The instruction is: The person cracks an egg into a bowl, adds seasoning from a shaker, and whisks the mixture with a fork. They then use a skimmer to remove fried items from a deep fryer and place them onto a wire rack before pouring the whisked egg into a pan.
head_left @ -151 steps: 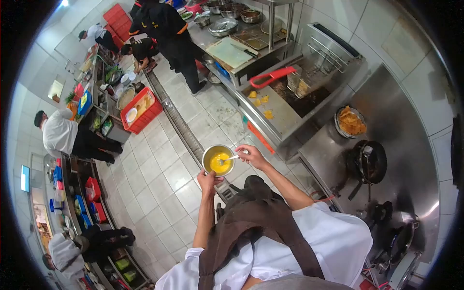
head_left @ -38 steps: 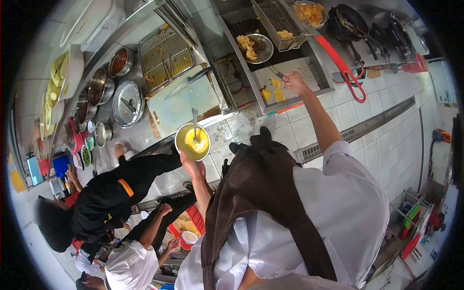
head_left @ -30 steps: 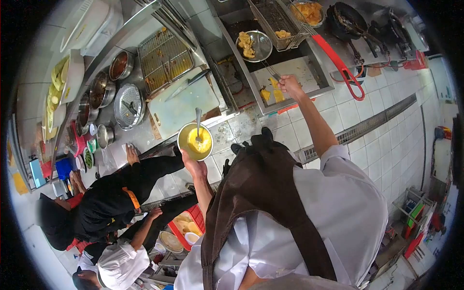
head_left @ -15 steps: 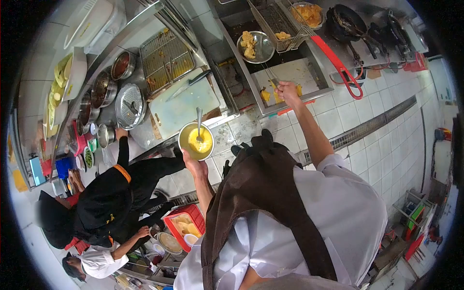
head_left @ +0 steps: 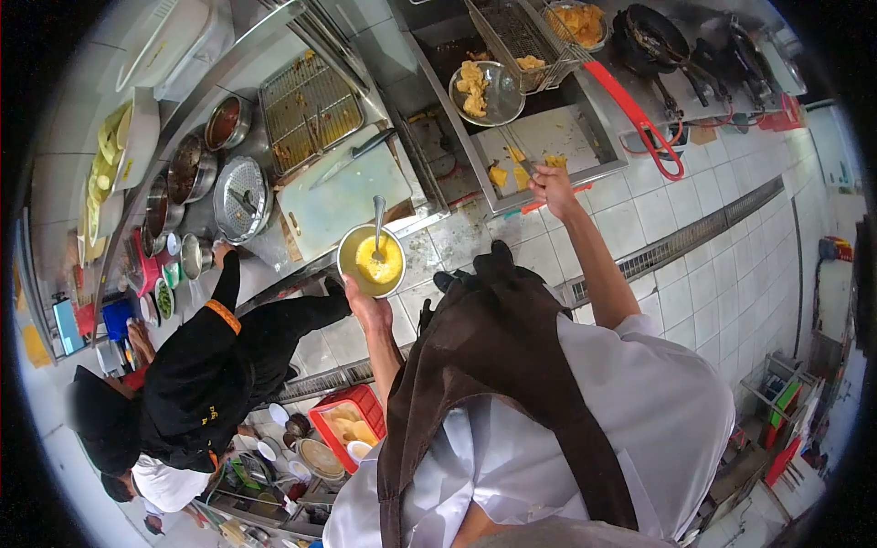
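My left hand is closed round the side of a metal bowl. Yellow beaten egg lies in it, and a spoon leans upright out of the liquid. Over the fryer, my right hand grips the long handle of a skimmer. Golden fried pieces rest in the skimmer's round bowl, toward its left side. More yellow pieces lie on the fryer's pale surface below the handle.
A wire fryer basket and a red handle are beyond my right hand. A cutting board with a knife lies at left. A co-worker in black stands at the left counter; a red crate is behind them.
My right hand has shifted slightly right and down, the skimmer a little right. The bowl stays nearly in place. The co-worker in white has moved lower, mostly behind the one in black.
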Tool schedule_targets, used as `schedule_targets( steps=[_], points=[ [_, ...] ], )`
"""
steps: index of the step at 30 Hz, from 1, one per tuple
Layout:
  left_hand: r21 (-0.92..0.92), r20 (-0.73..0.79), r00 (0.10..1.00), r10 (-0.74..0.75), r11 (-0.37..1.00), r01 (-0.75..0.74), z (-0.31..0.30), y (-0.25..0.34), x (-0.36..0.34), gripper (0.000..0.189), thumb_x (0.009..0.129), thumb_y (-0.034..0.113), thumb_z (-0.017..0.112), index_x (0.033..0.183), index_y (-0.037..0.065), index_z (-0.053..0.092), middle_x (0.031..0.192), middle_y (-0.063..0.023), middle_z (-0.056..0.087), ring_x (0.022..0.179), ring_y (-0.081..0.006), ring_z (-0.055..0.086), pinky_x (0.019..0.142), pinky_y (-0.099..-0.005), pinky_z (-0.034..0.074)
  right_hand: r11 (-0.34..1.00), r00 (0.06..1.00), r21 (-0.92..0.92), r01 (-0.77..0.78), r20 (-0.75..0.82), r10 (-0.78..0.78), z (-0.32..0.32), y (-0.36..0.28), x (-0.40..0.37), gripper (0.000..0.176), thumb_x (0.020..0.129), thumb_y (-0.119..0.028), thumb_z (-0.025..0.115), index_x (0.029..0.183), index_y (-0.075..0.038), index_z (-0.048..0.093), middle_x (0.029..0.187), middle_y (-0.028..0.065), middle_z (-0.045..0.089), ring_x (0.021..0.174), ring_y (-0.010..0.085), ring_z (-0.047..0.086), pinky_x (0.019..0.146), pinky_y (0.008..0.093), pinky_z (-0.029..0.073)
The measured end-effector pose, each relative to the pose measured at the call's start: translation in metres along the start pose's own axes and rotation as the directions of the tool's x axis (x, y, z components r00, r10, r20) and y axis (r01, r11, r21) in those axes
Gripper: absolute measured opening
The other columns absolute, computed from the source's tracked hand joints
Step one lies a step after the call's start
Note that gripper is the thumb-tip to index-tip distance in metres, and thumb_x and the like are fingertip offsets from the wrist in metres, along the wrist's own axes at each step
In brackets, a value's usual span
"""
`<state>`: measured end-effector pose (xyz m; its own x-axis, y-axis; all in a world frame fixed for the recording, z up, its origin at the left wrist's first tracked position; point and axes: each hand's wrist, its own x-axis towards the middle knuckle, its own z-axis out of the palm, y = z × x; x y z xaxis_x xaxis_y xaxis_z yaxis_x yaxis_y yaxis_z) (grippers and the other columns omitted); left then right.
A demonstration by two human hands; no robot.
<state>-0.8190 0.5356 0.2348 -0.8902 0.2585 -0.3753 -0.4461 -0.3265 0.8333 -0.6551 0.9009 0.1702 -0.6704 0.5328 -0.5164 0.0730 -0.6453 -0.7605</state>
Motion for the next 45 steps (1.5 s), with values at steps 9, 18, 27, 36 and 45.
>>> schedule_targets(
  steps=[9,18,27,36,45],
  points=[
    [0.007,0.012,0.998,-0.056,0.998,0.056,0.005,-0.004,0.005,0.049,0.098,0.04,0.03,0.128,0.003,0.041,0.128,-0.008,0.048,0.117,-0.0218,0.047,0.099,-0.0381,0.036,1.0,1.0,-0.024,0.015,-0.011,-0.016,-0.026,0.0,-0.028,0.004,0.084,0.003,0.045,0.084,-0.001,0.044,0.068,0.0094,0.052,0.043,0.0056,0.033,0.036,0.0216,0.023],
    [0.017,0.06,0.996,-0.058,0.998,0.057,0.006,-0.012,0.011,0.048,0.098,0.038,0.029,0.127,0.001,0.041,0.127,-0.0086,0.048,0.115,-0.0212,0.048,0.098,-0.0367,0.037,0.996,0.997,-0.065,0.053,-0.049,-0.056,-0.02,0.004,-0.036,0.009,0.083,0.002,0.044,0.077,-0.004,0.044,0.062,0.0064,0.049,0.04,0.0063,0.031,0.035,0.0226,0.021],
    [0.028,0.084,0.994,-0.067,0.997,0.065,0.016,-0.006,0.008,0.05,0.097,0.04,0.031,0.128,0.002,0.041,0.126,-0.0085,0.048,0.115,-0.0213,0.048,0.098,-0.0381,0.037,0.972,0.959,-0.223,0.078,-0.249,-0.134,0.016,0.017,-0.023,0.002,0.083,0.002,0.043,0.084,0.001,0.044,0.061,0.0072,0.048,0.04,0.0073,0.033,0.035,0.0243,0.025],
    [0.022,0.062,0.997,-0.052,0.998,0.051,0.016,-0.003,0.008,0.052,0.096,0.042,0.033,0.129,0.002,0.039,0.128,-0.0091,0.047,0.116,-0.0227,0.047,0.098,-0.0394,0.037,0.995,0.979,-0.091,0.043,-0.194,-0.06,0.025,0.026,-0.012,0.011,0.086,0.0,0.04,0.093,0.005,0.047,0.062,0.0049,0.048,0.043,0.0076,0.035,0.039,0.023,0.029],
    [0.042,-0.024,0.997,-0.071,0.996,0.072,0.016,-0.002,0.013,0.05,0.097,0.04,0.031,0.127,0.001,0.04,0.127,-0.0103,0.047,0.115,-0.0237,0.048,0.097,-0.0393,0.038,1.0,0.993,0.006,0.004,-0.118,-0.003,0.015,0.012,-0.045,0.005,0.086,-0.001,0.043,0.083,-0.003,0.046,0.061,0.0035,0.048,0.043,0.0062,0.035,0.038,0.0218,0.025]
  ],
)
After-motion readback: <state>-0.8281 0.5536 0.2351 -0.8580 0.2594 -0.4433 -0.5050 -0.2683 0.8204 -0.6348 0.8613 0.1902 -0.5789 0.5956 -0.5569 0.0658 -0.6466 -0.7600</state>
